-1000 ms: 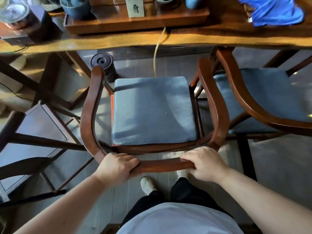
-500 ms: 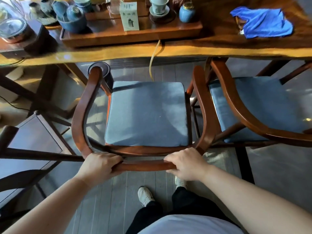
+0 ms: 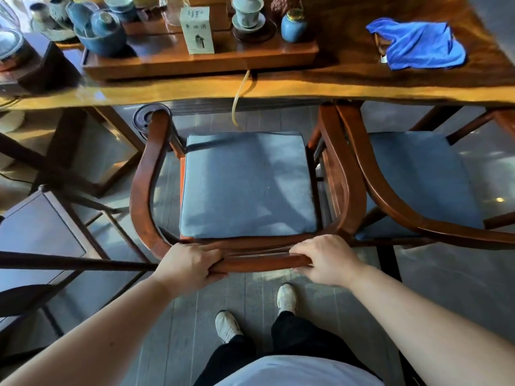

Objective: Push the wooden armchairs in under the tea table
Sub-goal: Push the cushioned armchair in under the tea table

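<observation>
A wooden armchair (image 3: pixel 145 174) with a curved back rail and a blue-grey seat cushion (image 3: pixel 248 185) stands in front of me, its arm tips at the near edge of the tea table (image 3: pixel 306 87). My left hand (image 3: pixel 189 267) and my right hand (image 3: pixel 326 259) both grip the back rail, one at each side of its middle. A second armchair (image 3: pixel 390 196) with the same cushion stands touching it on the right, its arm tips at the table edge too.
On the table sit a wooden tea tray (image 3: pixel 195 59) with cups, bowls and a small box, and a blue cloth (image 3: pixel 418 45). A yellow hose (image 3: pixel 239 101) hangs below. A dark side table (image 3: pixel 41 232) stands left. A round bin (image 3: pixel 142 118) is under the table. My feet are behind the chair.
The armchair has slid forward toward the table with both hands on its back rail; its arm tips now reach the table edge. I have stepped forward behind it.
</observation>
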